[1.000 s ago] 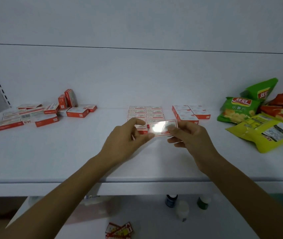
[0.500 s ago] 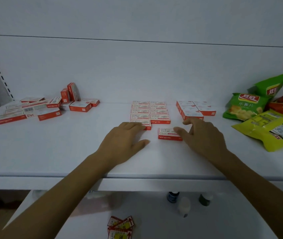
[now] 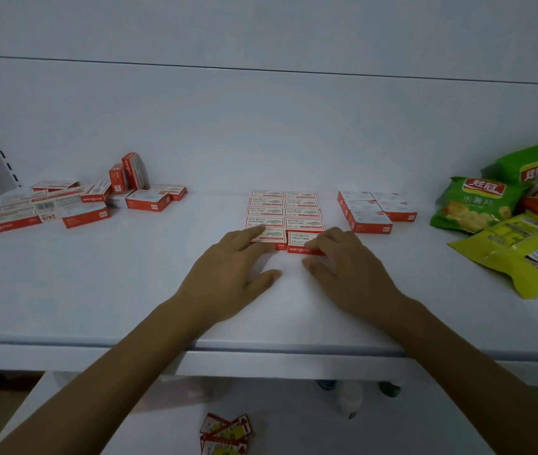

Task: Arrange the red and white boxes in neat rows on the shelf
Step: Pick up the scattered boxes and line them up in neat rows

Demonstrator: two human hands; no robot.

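Shelf [image 3: 97, 290]: white, carries everything; front edge nearest the camera.
Loose boxes [image 3: 74, 205]: jumbled heap toward the far-left corner, most flat, two on end; not yet sorted, well apart from both hands.
Left hand [image 3: 228, 270]: fingers straight and spread, forefinger tip resting on the front-left box [image 3: 274, 238] of the rows; grips nothing.
Rows [image 3: 284, 208]: two columns mid-shelf, running from the back wall toward the front edge, boxes touching, long axes left-right.
Front-right box [image 3: 302, 243]: long axis left-right, beside the front-left box but slightly nearer the front edge, so not quite flush.
Right hand [image 3: 349, 267]: fingers laid flat over that box's right end, thumb splayed on the shelf; pressing, no pinch.
Second block [image 3: 372, 211]: smaller group, right of the rows, apart from them.
Snack bags [image 3: 490, 208]: piled at the right edge.
Deciding relation: front-right box straight ahead of the right hand, the nearer one; probably needs a short push toward the back wall while the left hand steadies its neighbour.
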